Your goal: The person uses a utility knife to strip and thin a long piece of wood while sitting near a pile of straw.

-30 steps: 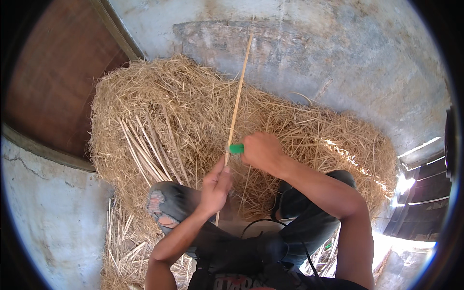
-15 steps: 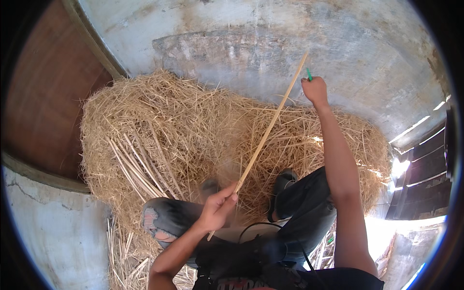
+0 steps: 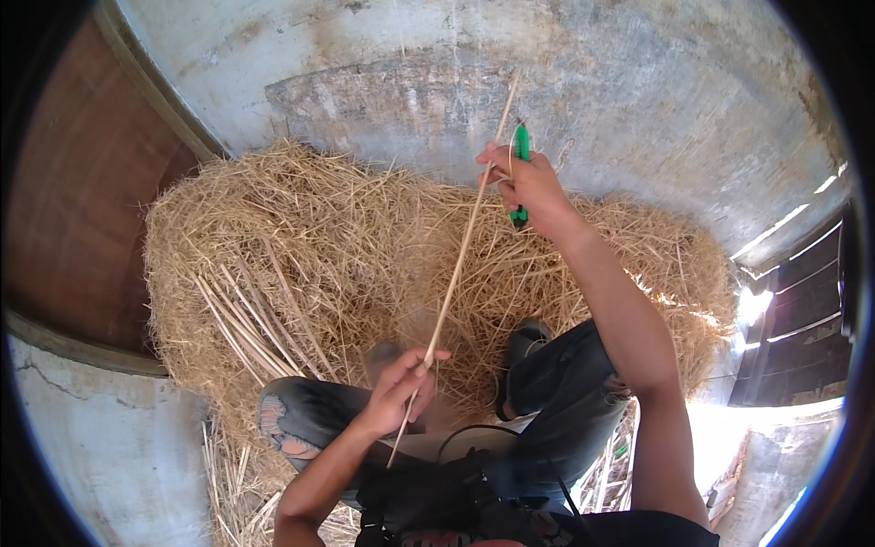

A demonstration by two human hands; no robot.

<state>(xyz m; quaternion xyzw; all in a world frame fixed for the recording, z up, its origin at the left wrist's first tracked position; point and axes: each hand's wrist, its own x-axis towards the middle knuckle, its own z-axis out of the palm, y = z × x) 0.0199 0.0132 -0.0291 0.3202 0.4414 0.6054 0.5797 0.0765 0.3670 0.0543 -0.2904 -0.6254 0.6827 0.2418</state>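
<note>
A long, thin pale bamboo strip (image 3: pixel 462 257) slants from above my lap up toward the wall. My left hand (image 3: pixel 399 394) is closed around its lower part, and a short end sticks out below. Farther up, the fingers of my right hand (image 3: pixel 529 187) pinch or touch the same strip. That right hand also holds a green utility knife (image 3: pixel 520 146) against the palm; its blade is too small to make out. A thin curled sliver seems to stand beside the knife.
Shavings and straw-like slivers (image 3: pixel 319 210) are heaped before me. Several pale strips (image 3: pixel 251 319) lie on the heap at left. A stained wall (image 3: pixel 620 100) rises behind, with a brown door-like panel (image 3: pixel 100 191) at left. My bent knees (image 3: pixel 310 410) flank the near side.
My right hand has come left and nearer from the far right onto the strip, and the knife shows more fully. The strip has turned, its far end shifting left.
</note>
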